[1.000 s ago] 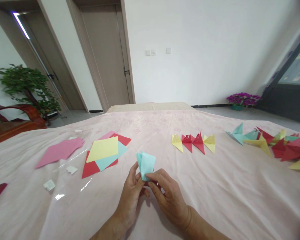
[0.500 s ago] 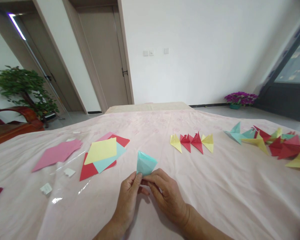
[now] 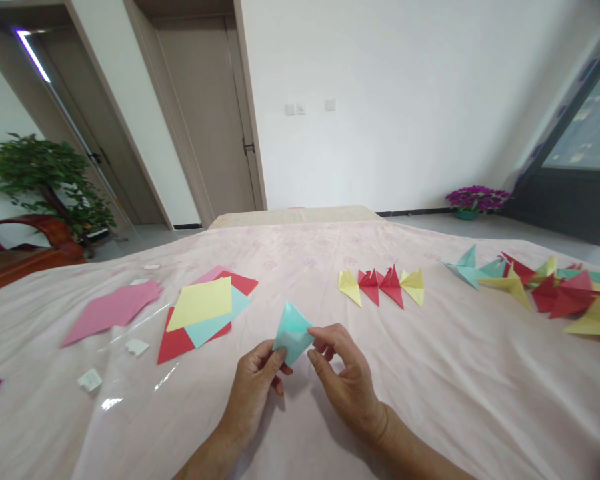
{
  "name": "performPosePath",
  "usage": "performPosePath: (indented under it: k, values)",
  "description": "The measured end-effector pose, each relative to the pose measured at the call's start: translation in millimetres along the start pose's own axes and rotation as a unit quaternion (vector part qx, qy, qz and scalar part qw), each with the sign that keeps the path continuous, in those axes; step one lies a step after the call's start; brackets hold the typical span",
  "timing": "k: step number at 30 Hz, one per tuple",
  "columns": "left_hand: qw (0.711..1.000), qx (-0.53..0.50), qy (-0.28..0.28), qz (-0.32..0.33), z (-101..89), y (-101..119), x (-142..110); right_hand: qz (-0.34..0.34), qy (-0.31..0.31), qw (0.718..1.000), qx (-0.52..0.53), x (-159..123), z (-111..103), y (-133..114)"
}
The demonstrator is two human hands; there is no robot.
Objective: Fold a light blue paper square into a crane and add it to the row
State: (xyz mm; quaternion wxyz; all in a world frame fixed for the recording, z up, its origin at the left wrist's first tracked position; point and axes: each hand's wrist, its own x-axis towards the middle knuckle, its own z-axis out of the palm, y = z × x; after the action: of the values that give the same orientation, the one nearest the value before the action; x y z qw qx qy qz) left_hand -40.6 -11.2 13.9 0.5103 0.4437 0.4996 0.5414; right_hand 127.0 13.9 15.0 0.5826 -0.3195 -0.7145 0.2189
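Observation:
A folded piece of turquoise origami paper [image 3: 294, 331], roughly diamond-shaped, is held up above the tablecloth. My left hand [image 3: 260, 370] pinches its lower left edge, thumb on the front and fingers behind. At the paper's right corner, the index fingertip of my right hand [image 3: 347, 377] touches the edge. The right thumb stands apart from that finger, below the corner. Farther back, a short row of folded paper cranes, two yellow and two red [image 3: 391, 288], lies on the cloth.
A pile of folded cranes [image 3: 570, 293] in several colours lies at the right. On the left are loose square sheets [image 3: 203, 303], a pink stack of paper [image 3: 113, 312], clear plastic film and white scraps [image 3: 90, 380]. The pink tablecloth [image 3: 300, 257] covers the table.
The turquoise paper has turned from a fan-like shape to a diamond. My right hand has moved from its bottom edge to its right corner, with thumb and finger now apart.

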Motion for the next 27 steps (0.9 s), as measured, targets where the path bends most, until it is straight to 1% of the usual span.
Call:
performPosePath:
  k: [5,9,11,14,19,22,25,27]
  values:
    - [0.999,-0.033,-0.002,0.011,-2.0,5,0,-0.003,-0.031,0.999,-0.005,4,-5,-1]
    - [0.996,-0.084,0.027,-0.008,-4.2,2,4,-0.022,-0.065,0.998,-0.012,4,-7,-3]
    - [0.990,-0.130,0.045,-0.021,-5.2,0,7,-0.031,-0.081,0.996,-0.017,4,-6,-3]
    - [0.979,-0.191,0.054,-0.048,-6.2,-1,10,-0.046,-0.097,0.994,-0.033,2,-6,0]
    - [0.965,-0.240,0.029,-0.099,-7.3,0,13,-0.071,-0.104,0.986,-0.112,7,-13,8]
    - [0.965,-0.229,0.008,-0.130,-8.6,-1,14,-0.127,-0.103,0.970,-0.179,15,-20,9]
    - [0.964,-0.216,0.006,-0.153,-10.5,-3,15,-0.196,-0.120,0.946,-0.229,20,-25,5]
    - [0.964,-0.209,0.007,-0.161,-12.3,-4,15,-0.214,-0.140,0.935,-0.246,21,-27,3]
